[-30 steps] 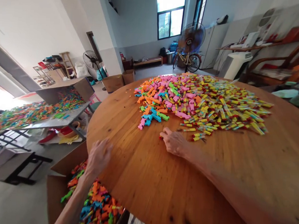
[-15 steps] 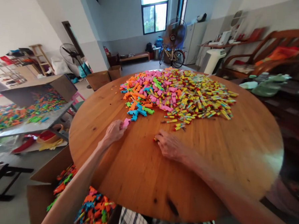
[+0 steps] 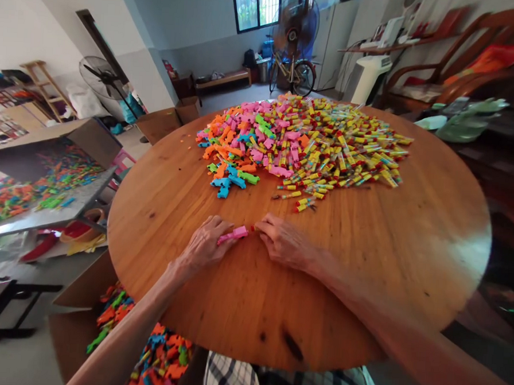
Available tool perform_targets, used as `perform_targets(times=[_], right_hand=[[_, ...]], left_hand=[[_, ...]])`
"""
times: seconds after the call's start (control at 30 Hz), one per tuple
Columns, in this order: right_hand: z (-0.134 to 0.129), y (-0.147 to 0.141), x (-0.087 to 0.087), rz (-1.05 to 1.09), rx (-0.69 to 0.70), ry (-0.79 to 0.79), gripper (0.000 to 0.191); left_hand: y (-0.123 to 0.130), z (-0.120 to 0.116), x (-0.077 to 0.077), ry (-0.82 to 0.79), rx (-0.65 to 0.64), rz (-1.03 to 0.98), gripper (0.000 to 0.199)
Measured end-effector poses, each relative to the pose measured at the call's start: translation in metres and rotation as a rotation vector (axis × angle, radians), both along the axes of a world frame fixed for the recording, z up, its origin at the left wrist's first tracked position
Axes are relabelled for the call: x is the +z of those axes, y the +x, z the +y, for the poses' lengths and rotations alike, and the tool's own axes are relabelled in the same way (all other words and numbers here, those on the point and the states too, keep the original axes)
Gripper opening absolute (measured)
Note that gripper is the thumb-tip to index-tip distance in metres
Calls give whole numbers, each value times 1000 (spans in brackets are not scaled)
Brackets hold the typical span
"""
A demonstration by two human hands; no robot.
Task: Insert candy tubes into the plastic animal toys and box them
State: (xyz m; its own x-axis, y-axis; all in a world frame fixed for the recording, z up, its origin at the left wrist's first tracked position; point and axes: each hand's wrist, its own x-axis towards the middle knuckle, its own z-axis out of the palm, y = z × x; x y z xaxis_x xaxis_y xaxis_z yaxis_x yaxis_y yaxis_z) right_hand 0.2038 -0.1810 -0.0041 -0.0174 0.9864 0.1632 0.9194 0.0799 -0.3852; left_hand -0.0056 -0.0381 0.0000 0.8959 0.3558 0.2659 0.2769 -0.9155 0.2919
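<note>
My left hand (image 3: pixel 209 239) is closed on a pink toy pistol (image 3: pixel 235 234), whose front end points right. Facing it across a small gap, my right hand (image 3: pixel 280 239) pinches a small yellow tube with a red tip (image 3: pixel 253 228); the fingers cover most of the tube. Both hands rest low over the round wooden table (image 3: pixel 320 299). Beyond them lies a heap of pink, orange, blue and green toy pistols (image 3: pixel 233 148). It merges on the right with a heap of yellow tubes with red ends (image 3: pixel 349 151).
A cardboard box (image 3: pixel 71 332) of coloured toy pieces stands below the table's left edge. Farther left, another box (image 3: pixel 91 143) spills similar pieces onto a grey table (image 3: pixel 80 197). A fan (image 3: pixel 293 33) and a bicycle (image 3: pixel 306 77) stand at the back, a wooden armchair (image 3: pixel 401 79) at right.
My left hand has brought the pink toy pistol from beside the heap rightward and nearer, up to my right hand. The right hand has shifted slightly left. The view has tilted down.
</note>
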Motion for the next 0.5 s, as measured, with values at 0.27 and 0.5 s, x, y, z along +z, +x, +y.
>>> perform_targets(times=[0.27,0.5], right_hand=[[1,2,3,0,-5,-18,28],[1,3,2,-27,39,-18,28]], left_hand=[[19,0,0,-44,-106,-14,23],[22,2,4,-64,-149,-16,24]])
